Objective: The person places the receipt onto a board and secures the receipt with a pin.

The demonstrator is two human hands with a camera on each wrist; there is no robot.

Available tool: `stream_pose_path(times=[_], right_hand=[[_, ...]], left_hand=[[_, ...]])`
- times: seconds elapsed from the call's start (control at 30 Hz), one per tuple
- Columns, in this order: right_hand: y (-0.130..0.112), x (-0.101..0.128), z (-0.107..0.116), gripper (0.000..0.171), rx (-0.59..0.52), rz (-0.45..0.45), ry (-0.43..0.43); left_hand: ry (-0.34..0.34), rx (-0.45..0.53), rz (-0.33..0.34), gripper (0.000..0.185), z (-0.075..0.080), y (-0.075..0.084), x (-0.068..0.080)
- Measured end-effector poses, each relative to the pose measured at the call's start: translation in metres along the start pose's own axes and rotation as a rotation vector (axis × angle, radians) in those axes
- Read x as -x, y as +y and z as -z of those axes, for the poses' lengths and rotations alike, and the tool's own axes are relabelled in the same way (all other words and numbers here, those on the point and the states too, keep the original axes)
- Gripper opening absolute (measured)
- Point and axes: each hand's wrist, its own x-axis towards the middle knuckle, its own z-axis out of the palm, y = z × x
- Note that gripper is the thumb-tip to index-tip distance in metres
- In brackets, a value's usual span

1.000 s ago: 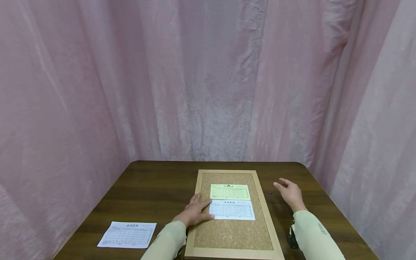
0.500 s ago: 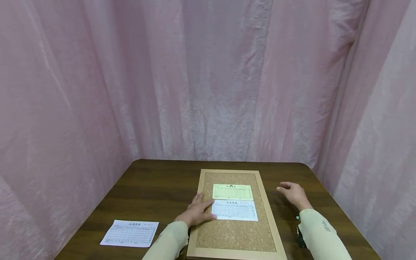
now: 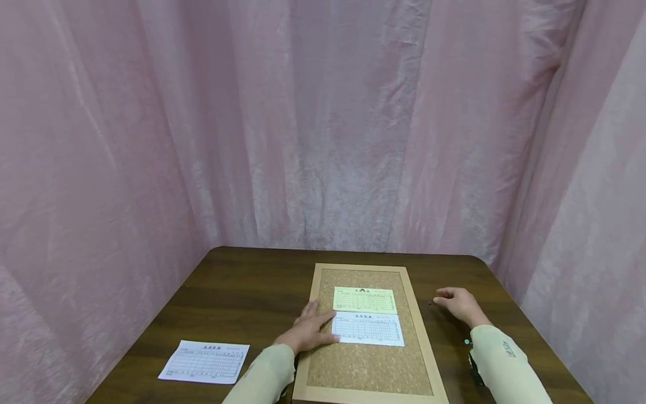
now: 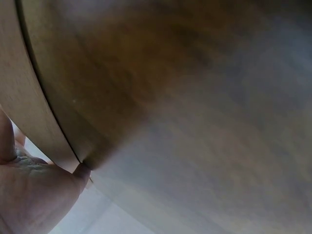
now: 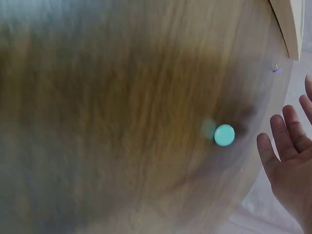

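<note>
Lower than before, the right hand (image 3: pixel 460 304) hovers with fingers loose near a tiny purple pushpin (image 3: pixel 430 303) on the dark wooden table (image 3: pixel 242 297). Flat-fingered, the left hand (image 3: pixel 309 332) presses the white gridded paper form (image 3: pixel 368 329), edge to edge below a yellow one (image 3: pixel 364 300), onto the wood-framed cork board (image 3: pixel 368 365).

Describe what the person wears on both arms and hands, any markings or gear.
Both arms wear long, pale cream-beige sleeves reaching the wrists. The right sleeve carries small dark lettering, too small to read, and a dark device shows at its inner edge near the wrist. The left sleeve looks plain. Left hand and right hand are bare: no gloves.
</note>
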Motion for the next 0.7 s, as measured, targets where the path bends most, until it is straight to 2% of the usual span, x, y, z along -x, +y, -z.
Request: stream_pose_path(times=[0.2, 0.47, 0.7], right_hand=[[0.009, -0.007, 0.003, 0.044, -0.005, 0.035, -0.02], [0.019, -0.014, 0.008, 0.046, -0.117, 0.028, -0.045], [0.021, -0.016, 0.009, 0.051, -0.173, 0.035, -0.062]], left_hand=[[-0.002, -0.001, 0.007, 0.071, -0.001, 0.001, 0.0], [-0.008, -0.012, 0.019, 0.072, 0.0, 0.002, -0.001], [-0.012, -0.026, 0.016, 0.071, -0.001, 0.001, -0.001]])
